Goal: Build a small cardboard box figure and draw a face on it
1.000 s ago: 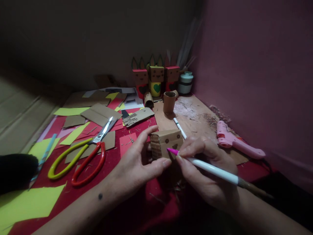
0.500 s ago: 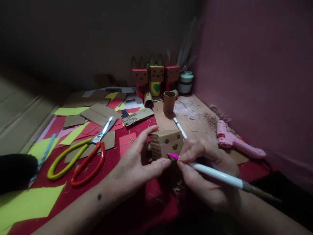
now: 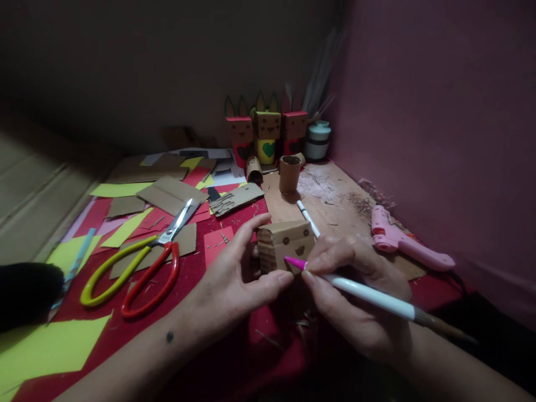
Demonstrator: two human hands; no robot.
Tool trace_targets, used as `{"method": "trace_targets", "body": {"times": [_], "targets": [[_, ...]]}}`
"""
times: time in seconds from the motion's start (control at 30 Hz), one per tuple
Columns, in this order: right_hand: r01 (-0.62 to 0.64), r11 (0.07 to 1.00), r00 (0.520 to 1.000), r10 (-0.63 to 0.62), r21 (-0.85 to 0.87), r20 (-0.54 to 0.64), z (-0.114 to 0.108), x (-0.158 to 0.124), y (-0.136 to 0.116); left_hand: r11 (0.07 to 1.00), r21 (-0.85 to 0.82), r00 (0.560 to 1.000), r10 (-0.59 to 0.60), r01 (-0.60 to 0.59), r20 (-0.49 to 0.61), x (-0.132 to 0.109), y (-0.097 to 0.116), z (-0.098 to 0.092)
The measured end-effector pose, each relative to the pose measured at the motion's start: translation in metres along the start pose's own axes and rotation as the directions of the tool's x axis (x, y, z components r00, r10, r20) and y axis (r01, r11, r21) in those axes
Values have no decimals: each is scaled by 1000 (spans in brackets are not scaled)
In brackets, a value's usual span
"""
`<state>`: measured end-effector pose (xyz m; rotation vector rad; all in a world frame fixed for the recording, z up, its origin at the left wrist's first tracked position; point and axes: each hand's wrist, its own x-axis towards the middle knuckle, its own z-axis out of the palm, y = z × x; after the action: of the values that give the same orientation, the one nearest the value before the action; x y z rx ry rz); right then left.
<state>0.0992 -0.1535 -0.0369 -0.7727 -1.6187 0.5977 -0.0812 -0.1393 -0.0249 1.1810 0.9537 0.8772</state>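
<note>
My left hand (image 3: 247, 273) grips a small cardboard box (image 3: 288, 237) by its left side, thumb along the lower front edge. Two dark eyes and an open mouth are drawn on the box's front, and its left side shows corrugated layers. In my right hand (image 3: 355, 290) is a white marker pen (image 3: 372, 295) with a pink tip, pinched near the tip. That tip touches or nearly touches the box's front, below the left eye. Behind the box lies a second white pen (image 3: 307, 216), partly covered by my right hand.
Scissors (image 3: 167, 240) with yellow and red handles lie open at left among paper and cardboard scraps. A pink glue gun (image 3: 408, 245) rests at right. A cardboard tube (image 3: 290, 176) stands behind the box, with several eared box figures (image 3: 268, 131) and a pale jar (image 3: 318, 140) farther back.
The pink marker tip has shifted slightly up and left on the box's front. My left hand and the box have hardly moved.
</note>
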Motion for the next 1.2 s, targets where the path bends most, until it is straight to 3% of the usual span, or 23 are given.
{"method": "trace_targets", "body": {"times": [0.53,1.0,1.2], "targets": [[-16,1000,1000,16,5,-1,1,-2,2,999,36,994,-37,41,-99,-4,6,8],[-30,998,999,29,-52,-34,2,-1,0,1000,15,1000,-6,7,-18,0,0,1],[-2,1000,1000,2,-24,7,0,-1,1,1000,12,1000,15,-15,-3,2,0,0]]}}
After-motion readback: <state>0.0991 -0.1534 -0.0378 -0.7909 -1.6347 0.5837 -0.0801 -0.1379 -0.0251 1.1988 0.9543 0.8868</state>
